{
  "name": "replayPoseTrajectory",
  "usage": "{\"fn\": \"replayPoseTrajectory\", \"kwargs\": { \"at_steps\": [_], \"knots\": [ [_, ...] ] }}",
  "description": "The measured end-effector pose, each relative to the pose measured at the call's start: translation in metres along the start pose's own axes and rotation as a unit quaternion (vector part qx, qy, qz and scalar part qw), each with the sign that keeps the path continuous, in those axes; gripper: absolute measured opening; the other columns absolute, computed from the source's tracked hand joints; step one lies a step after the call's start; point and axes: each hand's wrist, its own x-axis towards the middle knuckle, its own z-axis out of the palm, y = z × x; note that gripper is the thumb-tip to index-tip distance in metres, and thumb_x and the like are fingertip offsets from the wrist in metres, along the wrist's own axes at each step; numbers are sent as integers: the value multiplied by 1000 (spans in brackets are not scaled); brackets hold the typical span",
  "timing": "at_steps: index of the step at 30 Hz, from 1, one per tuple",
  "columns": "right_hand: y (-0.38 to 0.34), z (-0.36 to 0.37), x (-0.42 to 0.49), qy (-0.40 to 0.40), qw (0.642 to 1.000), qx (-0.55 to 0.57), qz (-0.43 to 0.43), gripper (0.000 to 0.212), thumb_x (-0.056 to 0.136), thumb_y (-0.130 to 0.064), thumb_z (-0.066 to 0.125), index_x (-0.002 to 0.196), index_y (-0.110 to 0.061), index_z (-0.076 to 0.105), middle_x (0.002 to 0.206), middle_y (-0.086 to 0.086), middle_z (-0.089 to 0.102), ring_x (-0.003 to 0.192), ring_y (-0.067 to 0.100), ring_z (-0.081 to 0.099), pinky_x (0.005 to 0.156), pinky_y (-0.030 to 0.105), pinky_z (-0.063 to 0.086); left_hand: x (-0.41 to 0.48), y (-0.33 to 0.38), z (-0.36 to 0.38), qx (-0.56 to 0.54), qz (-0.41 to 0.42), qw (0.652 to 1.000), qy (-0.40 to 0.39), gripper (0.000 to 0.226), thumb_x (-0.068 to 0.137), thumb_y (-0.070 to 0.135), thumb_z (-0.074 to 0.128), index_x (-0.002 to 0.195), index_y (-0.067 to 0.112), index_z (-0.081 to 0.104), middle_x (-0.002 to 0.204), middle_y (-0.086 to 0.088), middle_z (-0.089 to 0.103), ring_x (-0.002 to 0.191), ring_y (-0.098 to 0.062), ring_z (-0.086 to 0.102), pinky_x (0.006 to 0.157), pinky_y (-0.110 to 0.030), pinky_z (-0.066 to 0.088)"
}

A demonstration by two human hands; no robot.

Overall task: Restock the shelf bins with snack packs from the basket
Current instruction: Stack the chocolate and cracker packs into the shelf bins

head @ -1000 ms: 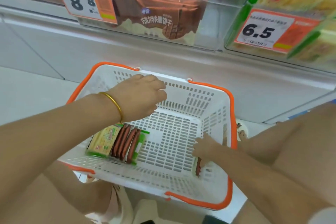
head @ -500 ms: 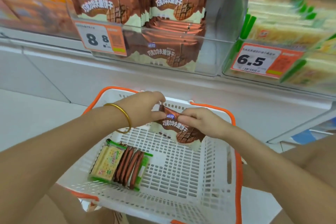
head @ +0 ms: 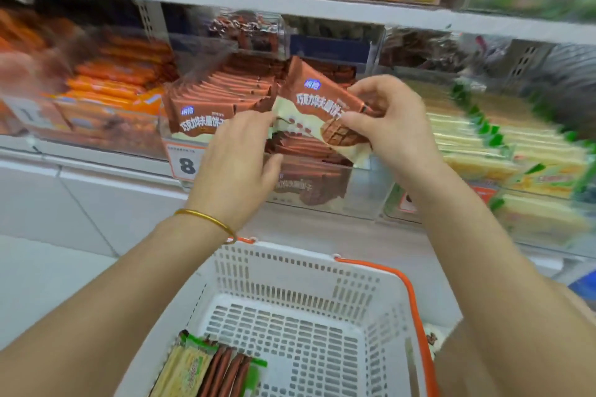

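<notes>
A brown chocolate snack pack is held tilted above the clear shelf bin of like brown packs. My right hand pinches its right end between thumb and fingers. My left hand is at the pack's lower left corner, fingers curled at its edge. Below, the white basket with orange rim holds a green-yellow pack and several brown packs at its left side.
Orange snack packs fill the bin to the left, yellow-green packs the bins to the right. Price tags hang on the bin fronts. An upper shelf carries more goods above. White floor tiles lie at left.
Both hands have lifted the brown pack from over the basket up to the shelf bin. The view has tilted upward, so more shelf shows.
</notes>
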Motion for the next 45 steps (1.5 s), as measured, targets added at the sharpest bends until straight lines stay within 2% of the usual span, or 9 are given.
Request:
{"fn": "replayPoseTrajectory", "kwargs": {
  "at_steps": [4,9,13,20,24,28,34,40,45],
  "knots": [
    [19,27,49,-17,989,-146,18,27,78,-8,73,91,-27,59,92,-7,57,88,13,56,86,35,50,-8,-2,12,127,69,985,-92,48,75,15,66,120,5,57,119,-12,59,110,-35,54,95,-44,39],
    [34,52,59,-20,958,-284,-14,26,85,-18,69,110,-21,62,111,2,48,100,22,53,84,33,43,-12,-4,12,156,86,978,-109,53,71,21,42,119,7,60,114,-7,64,104,-29,60,97,-37,30],
    [32,58,52,49,884,-459,-78,27,86,-27,66,112,-19,60,118,7,50,110,30,44,85,41,40,-16,-6,12,152,84,975,-139,59,73,21,35,126,5,56,126,-12,59,114,-29,57,100,-44,41],
    [19,49,35,63,895,-439,-48,46,82,-27,72,119,-14,47,123,9,45,112,29,42,86,39,41,-43,-4,-1,118,102,978,-137,56,73,8,61,129,3,54,137,-16,49,126,-33,48,103,-44,38],
    [4,43,-29,73,972,-205,-91,28,82,-12,66,106,-18,55,110,3,49,101,21,50,82,35,44,-75,-15,-17,135,84,959,-237,55,77,13,71,129,7,52,138,-15,48,129,-32,44,104,-42,37],
    [31,94,-120,-176,970,-150,-75,21,86,-11,60,105,-19,56,106,-2,49,84,17,55,72,37,46,-111,-32,-30,199,15,882,-427,52,96,32,45,144,16,31,153,-6,22,141,-22,17,114,-32,18],
    [139,193,-223,-530,815,-230,41,37,94,-9,49,131,-14,46,130,7,45,113,24,51,85,34,46,-141,-68,-10,257,-72,772,-576,50,98,40,39,142,17,32,145,-7,33,134,-27,27,108,-39,31],
    [167,286,-247,-552,805,-187,112,71,91,-23,61,148,-12,20,148,11,33,133,32,36,105,40,38,-141,-97,-18,250,-104,771,-577,43,99,36,38,138,18,35,136,-5,40,129,-25,32,102,-40,38],
    [176,329,-261,-556,782,-211,188,76,86,-29,66,145,-13,22,135,12,45,122,32,44,95,48,45,-141,-111,-18,229,-128,773,-578,40,99,34,38,136,19,36,132,-5,42,127,-25,33,99,-38,39]
  ]
}}
